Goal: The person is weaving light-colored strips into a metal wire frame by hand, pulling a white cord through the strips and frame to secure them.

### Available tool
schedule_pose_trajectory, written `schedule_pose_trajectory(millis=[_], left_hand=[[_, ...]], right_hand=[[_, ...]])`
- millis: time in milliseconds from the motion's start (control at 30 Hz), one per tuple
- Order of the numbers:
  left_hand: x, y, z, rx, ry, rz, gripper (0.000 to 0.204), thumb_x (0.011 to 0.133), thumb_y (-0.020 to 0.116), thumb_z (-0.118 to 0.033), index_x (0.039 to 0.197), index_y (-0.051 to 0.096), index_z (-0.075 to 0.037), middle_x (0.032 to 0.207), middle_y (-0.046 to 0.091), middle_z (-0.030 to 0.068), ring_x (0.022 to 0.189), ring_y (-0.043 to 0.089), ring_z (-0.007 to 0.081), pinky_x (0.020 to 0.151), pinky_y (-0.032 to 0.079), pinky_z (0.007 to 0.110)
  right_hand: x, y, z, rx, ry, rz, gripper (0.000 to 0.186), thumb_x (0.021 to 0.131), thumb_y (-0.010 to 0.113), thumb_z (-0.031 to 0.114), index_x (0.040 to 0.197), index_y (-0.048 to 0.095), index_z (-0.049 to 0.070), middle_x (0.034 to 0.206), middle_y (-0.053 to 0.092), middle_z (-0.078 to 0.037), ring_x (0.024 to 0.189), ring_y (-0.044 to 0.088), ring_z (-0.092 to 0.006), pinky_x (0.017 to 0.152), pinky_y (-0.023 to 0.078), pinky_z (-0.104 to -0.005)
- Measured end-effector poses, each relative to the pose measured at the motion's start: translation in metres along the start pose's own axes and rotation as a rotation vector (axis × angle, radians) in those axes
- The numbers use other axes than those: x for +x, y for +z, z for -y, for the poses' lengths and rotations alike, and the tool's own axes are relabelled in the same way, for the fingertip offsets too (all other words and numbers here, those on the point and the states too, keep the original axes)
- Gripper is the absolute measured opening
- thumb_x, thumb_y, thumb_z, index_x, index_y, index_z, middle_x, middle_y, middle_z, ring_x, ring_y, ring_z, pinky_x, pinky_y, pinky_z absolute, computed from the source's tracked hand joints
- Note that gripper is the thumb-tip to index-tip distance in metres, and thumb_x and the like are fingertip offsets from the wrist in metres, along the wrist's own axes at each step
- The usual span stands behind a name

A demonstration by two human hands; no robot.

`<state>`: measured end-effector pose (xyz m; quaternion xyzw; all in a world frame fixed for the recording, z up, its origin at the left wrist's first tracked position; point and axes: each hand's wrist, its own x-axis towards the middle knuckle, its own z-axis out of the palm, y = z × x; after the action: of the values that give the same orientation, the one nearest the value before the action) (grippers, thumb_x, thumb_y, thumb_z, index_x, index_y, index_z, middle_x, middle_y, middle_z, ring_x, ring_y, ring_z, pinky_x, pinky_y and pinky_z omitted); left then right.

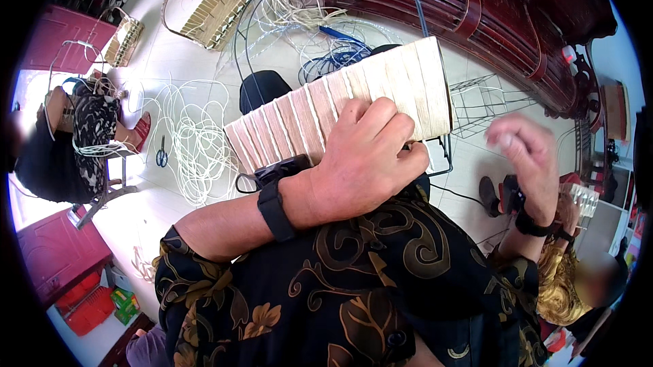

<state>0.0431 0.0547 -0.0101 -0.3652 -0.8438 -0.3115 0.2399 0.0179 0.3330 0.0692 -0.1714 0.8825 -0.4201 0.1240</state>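
Observation:
Across my lap lies a basket point(292, 122) with a dark wire frame. Flat pale beige strips wrap its side, and white cord ridges run between them. My left hand point(371, 159) rests over its near edge, fingers curled and closed on that edge; what lies under the fingertips is hidden. Off to the right of the basket, my right hand point(527, 159) is raised in the air. Its fingers are bent in and the thumb is close to them; anything held there is too fine to make out.
Loose white cord point(197, 142) spreads on the floor at left beside scissors point(162, 155). Blue strapping point(333, 61), finished baskets point(218, 17) and wire frames point(486, 98) lie beyond. A dark red wooden bench point(469, 20) stands far right. Other people sit at left and right.

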Motion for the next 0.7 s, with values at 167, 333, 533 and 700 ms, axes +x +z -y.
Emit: schedule_pose_trajectory(millis=[167,333,533,700], left_hand=[[0.001,-0.002,-0.002,-0.032,-0.047,-0.007,0.015,0.065,0.069,-0.013,0.079,0.066,-0.010,0.080,0.046,0.0043,0.081,0.049,0.0232,0.069,0.037,0.036],[0.001,0.005,-0.004,-0.064,-0.049,-0.049,0.014,0.063,0.068,-0.013,0.076,0.065,-0.008,0.080,0.046,0.0048,0.081,0.049,0.0236,0.065,0.038,0.037],[0.002,0.008,-0.005,-0.068,-0.070,-0.115,0.014,0.059,0.067,-0.013,0.070,0.063,-0.006,0.081,0.047,0.0061,0.084,0.049,0.0238,0.064,0.038,0.037],[0.001,0.008,-0.003,-0.085,-0.095,-0.056,0.011,0.066,0.068,-0.018,0.069,0.070,-0.008,0.083,0.053,0.0067,0.095,0.050,0.0258,0.074,0.038,0.042]], right_hand=[[0.069,0.026,0.038,-0.433,-0.434,-0.272,0.024,0.083,0.069,0.008,0.106,0.068,0.001,0.109,0.069,-0.010,0.099,0.065,-0.0233,0.081,0.050,-0.0326],[0.111,0.059,0.047,-0.654,-0.650,-0.147,0.032,0.077,0.072,0.016,0.107,0.067,0.004,0.105,0.068,-0.015,0.098,0.063,-0.0343,0.082,0.051,-0.0403],[0.117,0.080,0.050,-0.510,-0.404,-0.135,0.018,0.077,0.068,0.010,0.093,0.066,0.003,0.085,0.066,-0.014,0.082,0.064,-0.0333,0.071,0.052,-0.0418],[0.120,0.087,0.052,-0.507,-0.336,-0.179,0.013,0.076,0.067,0.007,0.089,0.065,0.004,0.079,0.065,-0.013,0.075,0.064,-0.0319,0.067,0.052,-0.0407]])
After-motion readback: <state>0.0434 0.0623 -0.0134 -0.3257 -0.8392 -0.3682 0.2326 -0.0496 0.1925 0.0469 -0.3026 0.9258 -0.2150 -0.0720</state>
